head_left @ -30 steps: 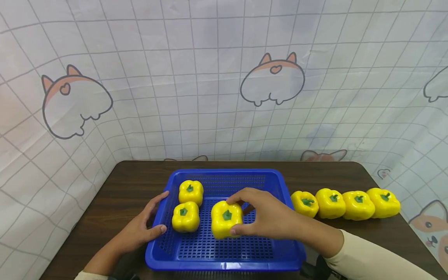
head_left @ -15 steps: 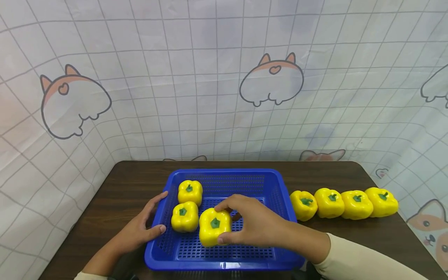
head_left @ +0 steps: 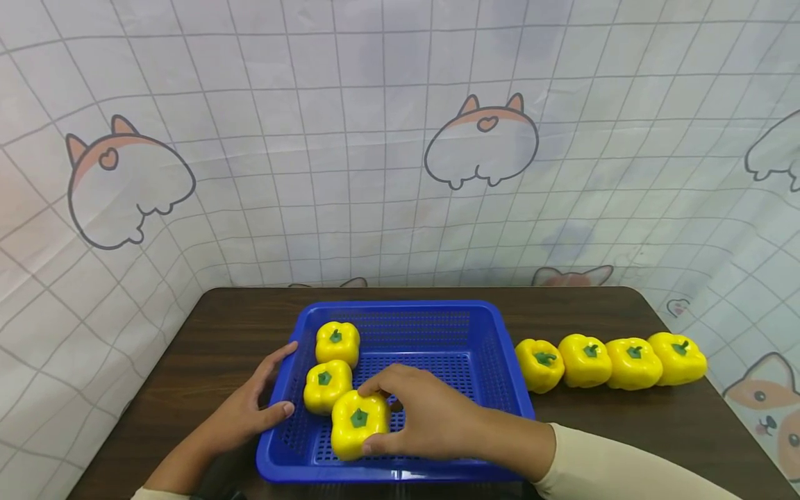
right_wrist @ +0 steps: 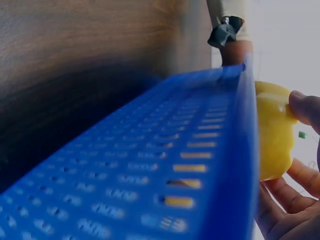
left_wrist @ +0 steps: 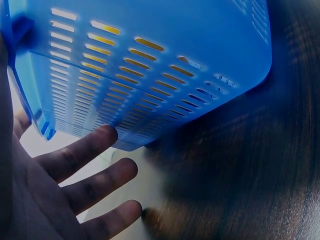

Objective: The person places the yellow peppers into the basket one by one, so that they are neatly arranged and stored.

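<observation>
Pinching hand: the right hand (head_left: pixel 425 417) had a yellow pepper (head_left: pixel 356 437) in its grasp, thumb on the near side, forefinger on the far side, green stem up!
Held pepper's spot: there it was, over the near left part of the blue basket (head_left: pixel 400 476), showing past the rim in the right wrist view; whether it touched the basket floor, you couldn't tell.
Peppers inside: two were in, the rear pepper (head_left: pixel 337 347) and the middle pepper (head_left: pixel 326 397), lined up along the left wall, the held one just beside the latter.
Steadying rim: the left hand (head_left: pixel 240 417) gripped nothing, its thumb and forefinger at the left rim, other fingers spread out below.
Row on the right: four more peppers (head_left: pixel 584 371) sat side by side on the dark wooden table (head_left: pixel 244 326).
Backdrop: a gridded wall covering (head_left: pixel 350 173) with cartoon animals.
</observation>
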### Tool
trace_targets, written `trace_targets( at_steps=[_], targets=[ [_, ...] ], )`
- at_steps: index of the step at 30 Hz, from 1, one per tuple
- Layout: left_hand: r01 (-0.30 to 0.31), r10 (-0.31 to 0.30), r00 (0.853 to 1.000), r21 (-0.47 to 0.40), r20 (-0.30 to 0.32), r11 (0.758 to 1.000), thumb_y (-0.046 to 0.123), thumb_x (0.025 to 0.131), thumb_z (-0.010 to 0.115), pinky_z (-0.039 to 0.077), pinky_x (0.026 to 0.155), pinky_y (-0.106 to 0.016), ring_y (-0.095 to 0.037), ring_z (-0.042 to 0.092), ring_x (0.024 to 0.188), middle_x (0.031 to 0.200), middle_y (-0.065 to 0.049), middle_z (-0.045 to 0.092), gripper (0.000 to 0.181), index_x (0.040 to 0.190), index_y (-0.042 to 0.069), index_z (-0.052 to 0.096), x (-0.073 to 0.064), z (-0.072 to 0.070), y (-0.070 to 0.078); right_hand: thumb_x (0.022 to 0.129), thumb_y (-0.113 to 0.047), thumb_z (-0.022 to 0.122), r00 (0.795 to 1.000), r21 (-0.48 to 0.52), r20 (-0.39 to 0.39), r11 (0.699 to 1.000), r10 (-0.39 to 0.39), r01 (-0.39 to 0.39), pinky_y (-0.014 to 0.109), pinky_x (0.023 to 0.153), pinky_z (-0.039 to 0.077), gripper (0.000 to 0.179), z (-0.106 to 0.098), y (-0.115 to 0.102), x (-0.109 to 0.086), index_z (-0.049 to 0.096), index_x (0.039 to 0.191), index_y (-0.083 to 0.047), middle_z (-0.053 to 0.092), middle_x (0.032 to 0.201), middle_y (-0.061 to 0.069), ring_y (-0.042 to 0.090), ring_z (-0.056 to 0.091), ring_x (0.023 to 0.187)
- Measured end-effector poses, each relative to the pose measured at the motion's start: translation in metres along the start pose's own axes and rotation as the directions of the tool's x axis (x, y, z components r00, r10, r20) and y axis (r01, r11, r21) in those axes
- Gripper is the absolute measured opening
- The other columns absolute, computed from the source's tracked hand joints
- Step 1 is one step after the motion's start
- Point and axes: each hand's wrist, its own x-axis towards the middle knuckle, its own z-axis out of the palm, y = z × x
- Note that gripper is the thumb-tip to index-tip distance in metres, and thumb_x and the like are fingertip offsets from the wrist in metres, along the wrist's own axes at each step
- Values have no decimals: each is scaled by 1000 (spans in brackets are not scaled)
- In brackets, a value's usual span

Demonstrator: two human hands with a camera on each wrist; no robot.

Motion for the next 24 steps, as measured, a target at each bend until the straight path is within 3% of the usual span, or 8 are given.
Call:
trace_targets(
  at_steps=[18,24],
  targets=[
    [31,-30,999,14,-18,999,16,89,60,57,64,-36,-39,54,107,136,-27,36,77,148,35,14,-1,1,1,75,-53,71,1000,-57,-8,998,5,-6,19,81,46,58,28,-4,19,58,120,-20,54,113,-10,-1,50,96],
    [12,-12,1000,17,-8,1000,15,90,59,57,66,-35,-39,52,109,137,-25,35,76,148,34,13,-1,1,1,75,-56,70,1000,-58,11,998,15,-14,20,82,45,58,33,-5,26,58,121,-22,54,113,-11,-1,49,96]
  ],
)
